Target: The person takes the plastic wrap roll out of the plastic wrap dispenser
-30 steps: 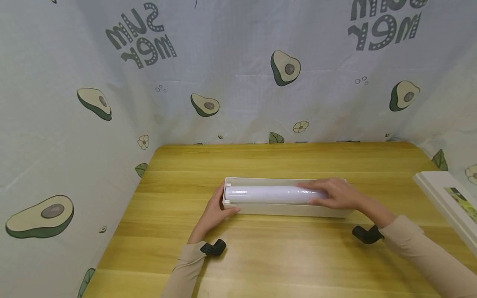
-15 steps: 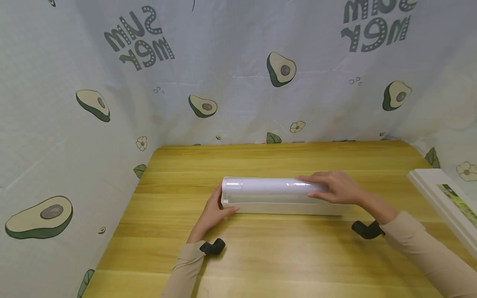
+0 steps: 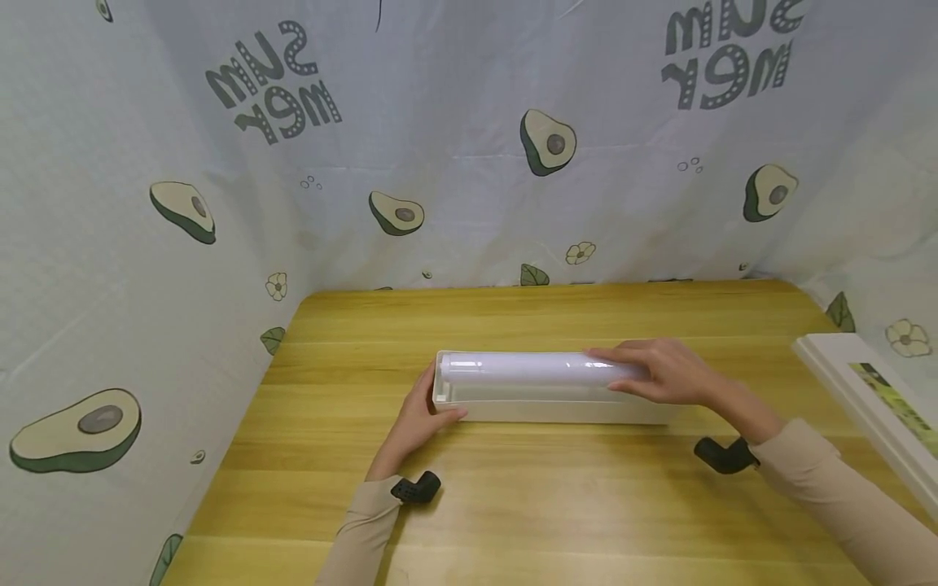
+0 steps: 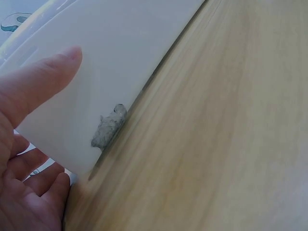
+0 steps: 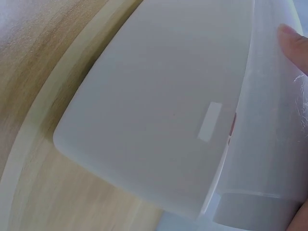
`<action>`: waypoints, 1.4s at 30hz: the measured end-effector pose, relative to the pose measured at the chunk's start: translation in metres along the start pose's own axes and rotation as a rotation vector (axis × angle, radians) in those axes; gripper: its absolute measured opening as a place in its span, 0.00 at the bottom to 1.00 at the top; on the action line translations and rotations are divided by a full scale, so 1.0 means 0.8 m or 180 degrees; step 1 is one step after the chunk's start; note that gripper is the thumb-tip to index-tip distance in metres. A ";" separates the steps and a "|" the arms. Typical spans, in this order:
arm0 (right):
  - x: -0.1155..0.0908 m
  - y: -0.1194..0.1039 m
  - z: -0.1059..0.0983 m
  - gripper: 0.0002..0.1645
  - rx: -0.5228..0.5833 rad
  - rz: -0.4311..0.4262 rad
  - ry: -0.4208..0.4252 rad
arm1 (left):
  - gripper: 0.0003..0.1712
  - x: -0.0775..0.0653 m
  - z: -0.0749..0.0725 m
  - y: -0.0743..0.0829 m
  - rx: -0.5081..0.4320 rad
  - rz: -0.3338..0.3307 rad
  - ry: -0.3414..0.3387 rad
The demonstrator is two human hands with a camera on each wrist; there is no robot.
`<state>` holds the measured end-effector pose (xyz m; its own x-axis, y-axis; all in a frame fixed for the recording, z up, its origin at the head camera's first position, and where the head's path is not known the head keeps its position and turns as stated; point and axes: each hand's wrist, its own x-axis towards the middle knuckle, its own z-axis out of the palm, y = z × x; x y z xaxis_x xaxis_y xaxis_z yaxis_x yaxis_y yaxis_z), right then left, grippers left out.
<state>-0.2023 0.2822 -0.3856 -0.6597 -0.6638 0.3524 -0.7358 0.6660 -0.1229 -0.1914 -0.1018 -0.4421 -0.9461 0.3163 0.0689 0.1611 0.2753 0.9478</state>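
Glossy pale roll [image 3: 520, 368], long white box [image 3: 557, 413]

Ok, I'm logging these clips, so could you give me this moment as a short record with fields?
Left hand: grips the left end of the box, thumb on its near wall
Right hand: holds the roll towards its right end
Box: white, long, open-topped, on the table
Roll: pale, glossy, along the box's far side, showing above the rim in the right wrist view
Table: wood-grain
Right edge: white flat piece with a green-yellow label
Backdrop: white cloth, avocado print
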 end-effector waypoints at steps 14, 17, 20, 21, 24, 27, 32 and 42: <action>-0.013 0.000 -0.005 0.34 -0.0143 0.0104 0.0082 | 0.55 0.009 0.004 -0.028 0.0004 0.0012 0.0064; -0.017 0.001 -0.006 0.35 -0.0175 0.0109 0.0110 | 0.55 0.012 0.006 -0.043 0.0006 0.0061 0.0113; -0.020 0.002 -0.007 0.36 -0.0192 0.0096 0.0137 | 0.56 0.011 0.006 -0.044 0.0053 0.0121 0.0129; -0.020 0.003 -0.008 0.36 -0.0197 0.0095 0.0145 | 0.56 0.011 0.006 -0.045 0.0058 0.0135 0.0130; -0.021 0.003 -0.011 0.36 -0.0215 0.0091 0.0156 | 0.56 0.011 0.006 -0.045 0.0073 0.0150 0.0121; -0.023 0.003 -0.014 0.36 -0.0261 0.0077 0.0195 | 0.56 0.013 0.006 -0.045 0.0047 0.0141 0.0106; -0.029 0.004 -0.018 0.36 -0.0258 0.0090 0.0235 | 0.56 0.016 0.006 -0.044 0.0082 0.0193 0.0105; -0.042 0.003 -0.024 0.37 -0.0249 0.0124 0.0279 | 0.55 0.012 0.007 -0.040 -0.0052 0.0093 0.0088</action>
<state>-0.1793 0.3125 -0.3799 -0.6691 -0.6069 0.4289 -0.6934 0.7175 -0.0664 -0.2041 -0.1023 -0.4731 -0.9485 0.2988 0.1051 0.1844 0.2512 0.9502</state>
